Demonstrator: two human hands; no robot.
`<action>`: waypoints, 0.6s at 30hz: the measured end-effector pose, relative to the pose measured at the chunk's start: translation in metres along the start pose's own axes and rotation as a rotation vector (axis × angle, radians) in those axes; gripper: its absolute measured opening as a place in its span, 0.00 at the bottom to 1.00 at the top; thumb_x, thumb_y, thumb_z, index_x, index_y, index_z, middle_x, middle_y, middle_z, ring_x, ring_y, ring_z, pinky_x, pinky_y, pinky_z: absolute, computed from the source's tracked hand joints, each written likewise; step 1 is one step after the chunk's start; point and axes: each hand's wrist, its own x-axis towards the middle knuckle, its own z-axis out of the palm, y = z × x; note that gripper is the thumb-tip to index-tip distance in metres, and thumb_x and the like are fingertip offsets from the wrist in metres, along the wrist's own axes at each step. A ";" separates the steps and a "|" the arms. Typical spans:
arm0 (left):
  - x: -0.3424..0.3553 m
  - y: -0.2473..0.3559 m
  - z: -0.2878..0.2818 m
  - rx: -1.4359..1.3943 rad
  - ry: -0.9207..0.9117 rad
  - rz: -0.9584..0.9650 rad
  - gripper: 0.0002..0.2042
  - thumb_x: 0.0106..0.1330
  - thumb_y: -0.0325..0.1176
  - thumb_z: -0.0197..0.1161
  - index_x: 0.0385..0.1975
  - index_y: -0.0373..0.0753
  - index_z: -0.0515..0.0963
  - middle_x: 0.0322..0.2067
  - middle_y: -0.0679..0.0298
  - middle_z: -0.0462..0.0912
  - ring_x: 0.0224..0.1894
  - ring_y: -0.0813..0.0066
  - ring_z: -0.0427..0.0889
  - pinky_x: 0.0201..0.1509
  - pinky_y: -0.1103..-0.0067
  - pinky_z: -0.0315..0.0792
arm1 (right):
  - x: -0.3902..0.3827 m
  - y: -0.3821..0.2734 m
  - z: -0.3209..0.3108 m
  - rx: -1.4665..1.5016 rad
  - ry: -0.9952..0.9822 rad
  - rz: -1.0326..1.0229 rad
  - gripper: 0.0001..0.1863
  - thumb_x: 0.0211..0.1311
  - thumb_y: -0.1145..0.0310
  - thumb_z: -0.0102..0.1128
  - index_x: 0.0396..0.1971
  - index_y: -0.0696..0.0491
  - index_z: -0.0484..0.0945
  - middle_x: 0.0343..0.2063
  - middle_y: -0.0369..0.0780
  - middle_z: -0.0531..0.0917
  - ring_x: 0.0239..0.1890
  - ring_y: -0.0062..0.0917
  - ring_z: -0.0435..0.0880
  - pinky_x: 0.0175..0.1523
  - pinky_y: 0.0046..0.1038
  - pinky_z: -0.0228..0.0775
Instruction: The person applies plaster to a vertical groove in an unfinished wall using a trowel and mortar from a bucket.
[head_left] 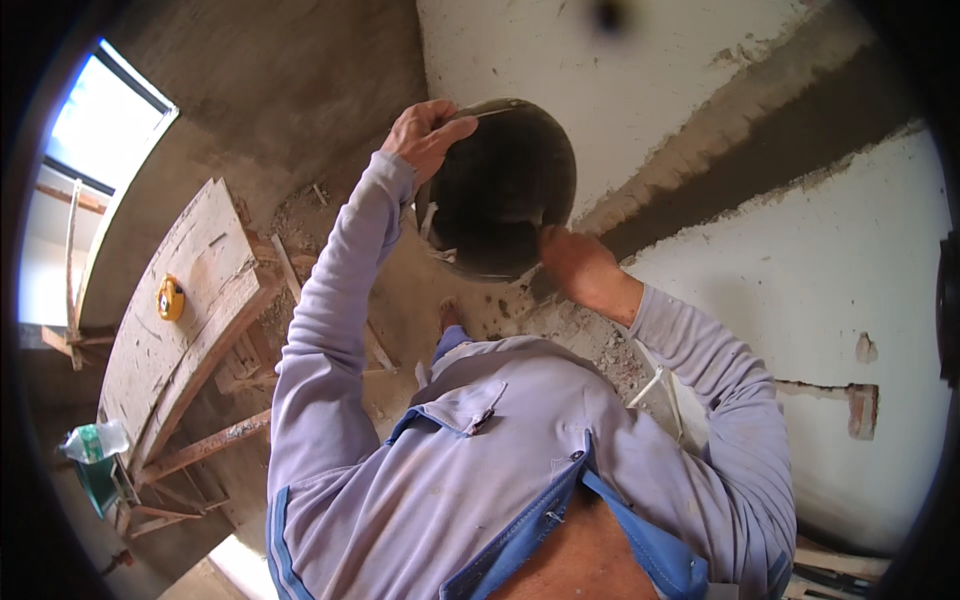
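Note:
A round black bucket (505, 185) hangs in front of me, tilted so that its dark opening faces me. My left hand (428, 135) grips its rim at the upper left, thumb lying over the edge. At the lower right of the opening is my right hand (588, 270), slightly blurred, with its fingers curled; whatever they hold is hidden. Pale smears or scraps (440, 253) stick to the bucket's lower left edge.
To the left stands a plank platform (190, 270) bearing a yellow tape measure (170, 298) and a plastic bottle (97, 441). Rubble (620, 350) lies by the right wall (800, 300), where a dark mortar band (740, 170) runs diagonally. A window (105, 120) is at far left.

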 end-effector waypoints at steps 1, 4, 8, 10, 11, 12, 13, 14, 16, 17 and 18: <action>0.000 -0.003 0.005 -0.020 0.043 0.021 0.20 0.57 0.47 0.60 0.20 0.32 0.68 0.14 0.62 0.62 0.20 0.71 0.62 0.28 0.71 0.62 | -0.005 -0.001 0.001 0.013 -0.037 -0.053 0.07 0.48 0.76 0.53 0.29 0.61 0.74 0.26 0.47 0.77 0.33 0.38 0.83 0.35 0.37 0.78; 0.003 -0.004 0.010 0.042 0.025 -0.004 0.20 0.56 0.47 0.60 0.21 0.32 0.70 0.14 0.61 0.64 0.20 0.71 0.64 0.29 0.72 0.63 | 0.004 0.011 -0.017 0.024 0.028 -0.115 0.07 0.47 0.74 0.54 0.26 0.60 0.76 0.27 0.48 0.79 0.36 0.39 0.83 0.37 0.36 0.78; 0.005 0.003 0.019 0.126 0.027 0.029 0.21 0.56 0.49 0.60 0.26 0.32 0.74 0.20 0.56 0.72 0.25 0.63 0.71 0.33 0.70 0.67 | 0.036 0.014 -0.045 0.231 -0.066 0.264 0.08 0.47 0.74 0.53 0.26 0.60 0.80 0.31 0.52 0.82 0.39 0.41 0.83 0.41 0.36 0.77; 0.009 0.009 0.029 0.147 0.063 0.118 0.19 0.58 0.46 0.61 0.22 0.34 0.70 0.16 0.64 0.65 0.22 0.74 0.63 0.28 0.74 0.61 | 0.040 0.009 -0.035 0.222 -0.214 0.285 0.09 0.48 0.74 0.53 0.28 0.59 0.81 0.32 0.52 0.82 0.40 0.41 0.83 0.43 0.36 0.77; 0.009 0.013 0.034 0.156 0.081 0.164 0.19 0.58 0.45 0.61 0.20 0.34 0.68 0.15 0.68 0.61 0.21 0.79 0.60 0.26 0.76 0.58 | 0.041 0.007 -0.031 0.219 -0.288 0.294 0.10 0.48 0.74 0.52 0.29 0.58 0.82 0.32 0.51 0.83 0.40 0.41 0.83 0.44 0.37 0.77; 0.010 0.016 0.037 0.162 0.057 0.137 0.19 0.57 0.46 0.61 0.22 0.34 0.70 0.16 0.64 0.65 0.22 0.73 0.63 0.28 0.73 0.61 | 0.040 0.005 -0.030 0.263 -0.317 0.309 0.11 0.47 0.74 0.53 0.30 0.58 0.82 0.33 0.51 0.83 0.40 0.42 0.83 0.44 0.37 0.77; 0.009 0.021 0.039 0.169 0.033 0.111 0.20 0.56 0.48 0.61 0.24 0.33 0.72 0.18 0.60 0.69 0.23 0.67 0.67 0.31 0.71 0.64 | 0.038 0.002 -0.029 0.309 -0.345 0.323 0.12 0.47 0.75 0.53 0.31 0.58 0.82 0.34 0.50 0.83 0.40 0.42 0.83 0.45 0.37 0.76; 0.008 0.026 0.041 0.177 0.009 0.085 0.21 0.55 0.49 0.61 0.26 0.32 0.74 0.19 0.55 0.72 0.24 0.61 0.71 0.33 0.69 0.67 | 0.033 0.000 -0.028 0.355 -0.372 0.336 0.13 0.46 0.75 0.54 0.33 0.58 0.83 0.35 0.50 0.83 0.41 0.42 0.83 0.45 0.37 0.76; 0.005 0.028 0.042 0.141 0.008 0.126 0.19 0.56 0.47 0.62 0.24 0.33 0.73 0.16 0.60 0.69 0.22 0.67 0.68 0.30 0.71 0.64 | 0.012 -0.007 -0.011 0.363 -0.351 0.302 0.12 0.46 0.75 0.54 0.32 0.59 0.82 0.35 0.50 0.83 0.41 0.42 0.82 0.46 0.37 0.76; 0.004 0.028 0.041 0.124 0.006 0.144 0.18 0.56 0.46 0.62 0.23 0.33 0.73 0.15 0.62 0.67 0.21 0.69 0.67 0.28 0.73 0.63 | 0.001 -0.008 -0.003 0.370 -0.342 0.284 0.12 0.45 0.76 0.54 0.31 0.59 0.82 0.35 0.50 0.83 0.41 0.43 0.82 0.46 0.37 0.76; 0.005 0.027 0.036 0.069 -0.016 0.146 0.18 0.56 0.45 0.62 0.22 0.34 0.72 0.14 0.65 0.64 0.20 0.73 0.64 0.27 0.74 0.61 | -0.005 -0.004 -0.006 0.360 -0.333 0.284 0.12 0.45 0.76 0.54 0.31 0.60 0.82 0.35 0.50 0.83 0.41 0.43 0.82 0.45 0.37 0.76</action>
